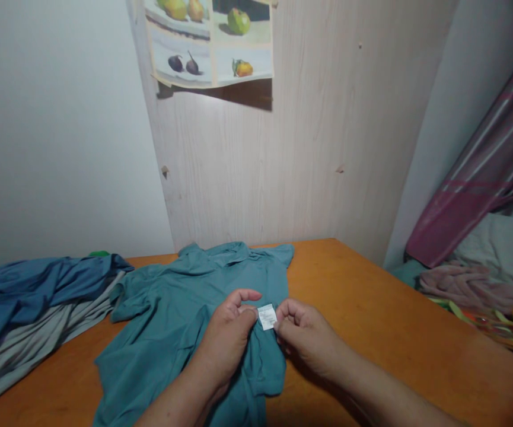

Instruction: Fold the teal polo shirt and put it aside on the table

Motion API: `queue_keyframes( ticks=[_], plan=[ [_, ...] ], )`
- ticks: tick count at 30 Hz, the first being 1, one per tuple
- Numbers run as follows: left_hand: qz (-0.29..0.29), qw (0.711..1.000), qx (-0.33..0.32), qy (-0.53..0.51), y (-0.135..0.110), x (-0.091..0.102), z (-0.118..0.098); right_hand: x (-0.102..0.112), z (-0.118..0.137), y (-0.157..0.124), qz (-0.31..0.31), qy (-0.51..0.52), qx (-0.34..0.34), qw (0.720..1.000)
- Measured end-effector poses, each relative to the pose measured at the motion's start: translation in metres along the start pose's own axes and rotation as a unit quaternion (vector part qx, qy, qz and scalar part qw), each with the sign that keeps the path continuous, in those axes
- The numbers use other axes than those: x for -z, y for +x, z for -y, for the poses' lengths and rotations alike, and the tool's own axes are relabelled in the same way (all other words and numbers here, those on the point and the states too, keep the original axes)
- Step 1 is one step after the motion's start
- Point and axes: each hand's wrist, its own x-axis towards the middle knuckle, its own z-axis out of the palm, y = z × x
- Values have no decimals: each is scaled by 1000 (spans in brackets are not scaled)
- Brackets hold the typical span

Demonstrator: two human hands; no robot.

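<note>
A teal collared shirt (pixel 167 308) lies spread and wrinkled, its collar toward the wall and its lower part bunched near me. A small white care label (pixel 267 317) with fine print sticks out from the shirt's side. My left hand (pixel 229 335) is closed on the shirt fabric beside the label, thumb against the cloth and index finger curved above. At the label's right edge, my right hand (pixel 305 332) pinches it between thumb and fingertips. The print is too small to read.
The shirt rests on an orange-brown table (pixel 349 308). Blue clothing (pixel 47 290) and grey clothing (pixel 34 338) are heaped at the left. Fruit pictures (pixel 212 41) hang on the back wall. Beyond the table's right edge are a pink curtain (pixel 470 166) and a pinkish cloth (pixel 465 284).
</note>
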Motion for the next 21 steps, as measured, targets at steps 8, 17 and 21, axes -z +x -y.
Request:
queue_keyframes(
  ticks=[8,17,21],
  plan=[
    [-1,1000,-1,4,0,0,1,2,-4,1,4,-8,5,1000],
    [0,1000,9,-1,1,1,3,1,-4,1,4,-9,1,1000],
    [-1,1000,7,-8,1,1,2,3,-2,1,7,-10,-3,1000]
  ],
)
